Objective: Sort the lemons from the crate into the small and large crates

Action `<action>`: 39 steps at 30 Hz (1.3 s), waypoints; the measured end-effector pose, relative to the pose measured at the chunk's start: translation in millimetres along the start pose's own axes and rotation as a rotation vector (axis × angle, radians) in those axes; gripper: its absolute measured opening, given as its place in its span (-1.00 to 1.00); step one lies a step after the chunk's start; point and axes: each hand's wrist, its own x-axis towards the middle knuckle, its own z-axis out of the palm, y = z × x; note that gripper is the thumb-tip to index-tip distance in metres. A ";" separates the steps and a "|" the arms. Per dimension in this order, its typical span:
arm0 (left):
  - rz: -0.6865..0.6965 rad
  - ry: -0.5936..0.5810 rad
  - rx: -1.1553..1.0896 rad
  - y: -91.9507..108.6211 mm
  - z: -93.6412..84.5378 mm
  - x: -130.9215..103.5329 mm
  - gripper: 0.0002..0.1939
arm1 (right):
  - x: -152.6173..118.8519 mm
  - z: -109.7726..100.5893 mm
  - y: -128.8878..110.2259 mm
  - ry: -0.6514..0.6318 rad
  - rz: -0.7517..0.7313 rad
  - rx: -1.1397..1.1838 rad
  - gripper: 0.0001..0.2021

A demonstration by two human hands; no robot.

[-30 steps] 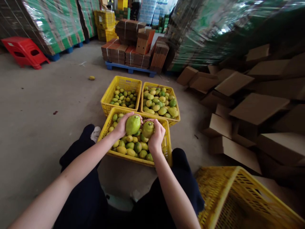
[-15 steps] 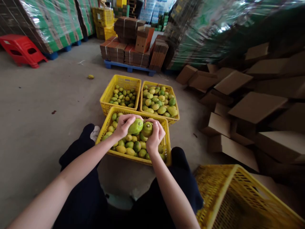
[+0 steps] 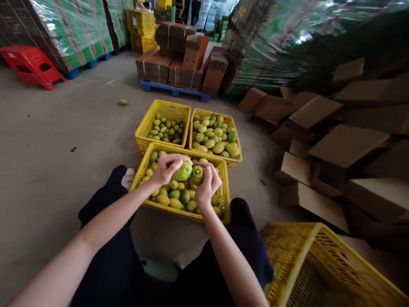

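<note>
Above the near yellow crate (image 3: 226,187), full of green and yellow fruits, both my hands are raised close together. My left hand (image 3: 166,167) is wrapped round a green fruit (image 3: 183,171) with its end towards me. In my right hand (image 3: 208,181) is another green fruit (image 3: 197,174), its stem end showing. The two fruits are side by side, nearly touching. Behind stand two more yellow crates, the left one (image 3: 142,128) with smaller fruits and the right one (image 3: 239,157) with larger ones.
A big yellow crate (image 3: 287,251) lies at the lower right. Cardboard boxes (image 3: 348,145) pile up on the right. Bundled cardboard (image 3: 159,70) sits on a blue pallet behind the crates. A red stool (image 3: 32,64) and a loose fruit (image 3: 123,102) are at the left.
The view has shifted slightly, and my right hand has tilted a little with its fruit. Both hands keep hold of their fruits. A dark figure now shows in the far background.
</note>
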 end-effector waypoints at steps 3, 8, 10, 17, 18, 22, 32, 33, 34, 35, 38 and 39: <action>0.023 -0.007 0.009 0.1 -0.9 0.2 -0.55 | -0.6 -0.2 0.9 -0.003 0.001 -0.020 -0.65; 0.042 -0.013 0.031 0.9 -1.8 0.4 -0.58 | -0.9 -1.2 2.3 -0.015 -0.014 -0.023 -0.65; 0.042 -0.014 0.022 1.1 -1.6 0.2 -0.58 | -0.9 -1.4 2.5 -0.015 -0.016 -0.018 -0.65; 0.006 -0.003 -0.009 -1.3 -0.3 -1.2 -0.59 | -0.9 -1.0 2.6 -0.012 -0.002 -0.025 -0.65; 0.004 -0.004 -0.013 -1.5 -0.3 -1.2 -0.58 | -1.0 -1.1 2.7 -0.011 0.001 -0.033 -0.65; -0.010 -0.014 -0.034 -0.1 -0.7 -0.4 -0.57 | -1.4 -1.6 2.9 -0.014 -0.001 -0.048 -0.64; -0.132 -0.017 -0.023 -0.2 -1.4 1.2 -0.50 | -1.1 0.2 3.1 -0.021 0.037 -0.038 -0.65; -0.134 -0.015 -0.029 -0.5 -1.4 1.1 -0.50 | -1.2 0.3 3.1 -0.023 0.040 -0.036 -0.65; -0.136 -0.013 -0.035 -0.8 -1.4 1.0 -0.51 | -1.3 0.4 3.0 -0.022 0.043 -0.033 -0.65; -0.139 -0.011 -0.042 -1.0 -1.4 0.8 -0.51 | -1.5 0.4 2.9 -0.022 0.045 -0.031 -0.66; -0.151 -0.011 -0.064 -1.8 -1.2 0.2 -0.52 | -2.4 0.8 3.2 -0.024 0.054 -0.030 -0.65; -0.154 -0.010 -0.073 -2.4 -1.2 -0.1 -0.53 | -2.7 1.0 3.4 -0.026 0.058 -0.030 -0.65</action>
